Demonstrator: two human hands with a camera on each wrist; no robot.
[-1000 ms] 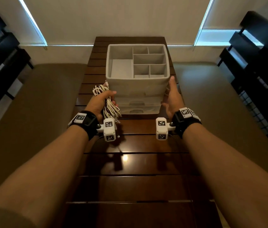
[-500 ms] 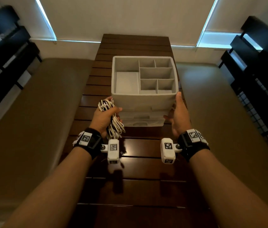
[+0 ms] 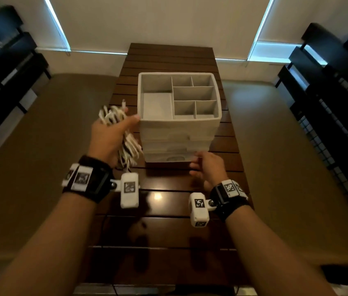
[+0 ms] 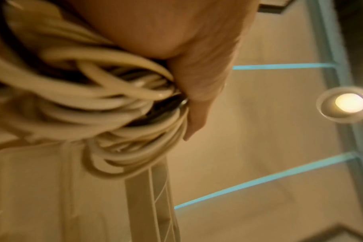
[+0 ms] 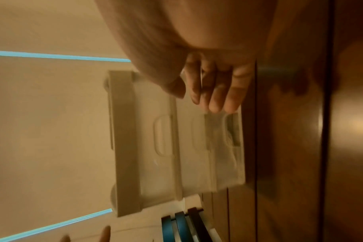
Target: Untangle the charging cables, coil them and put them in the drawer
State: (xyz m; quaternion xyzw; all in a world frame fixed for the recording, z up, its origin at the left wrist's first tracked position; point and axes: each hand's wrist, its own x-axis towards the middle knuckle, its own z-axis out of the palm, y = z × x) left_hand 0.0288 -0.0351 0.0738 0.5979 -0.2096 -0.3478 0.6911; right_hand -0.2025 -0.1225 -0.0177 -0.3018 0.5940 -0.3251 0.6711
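Note:
A white drawer unit (image 3: 179,133) with a divided open top tray stands on the dark wooden table (image 3: 168,210); its drawers (image 5: 197,147) are shut. My left hand (image 3: 113,133) grips a bundle of coiled white charging cables (image 3: 113,116) beside the unit's left front corner, thumb near the corner. In the left wrist view the cables (image 4: 93,98) fill the palm. My right hand (image 3: 205,165) hovers in front of the lowest drawer (image 3: 174,158), fingers relaxed and holding nothing; its fingertips (image 5: 218,101) sit near that drawer's handle recess (image 5: 230,129).
Tan benches (image 3: 40,167) flank the table on both sides. Dark shelving (image 3: 329,92) stands at the far left and right. The near half of the table lies bare in front of the unit.
My right hand left the unit's right side and came round to the front of the lowest drawer. The left hand rose with the cables along the unit's left side.

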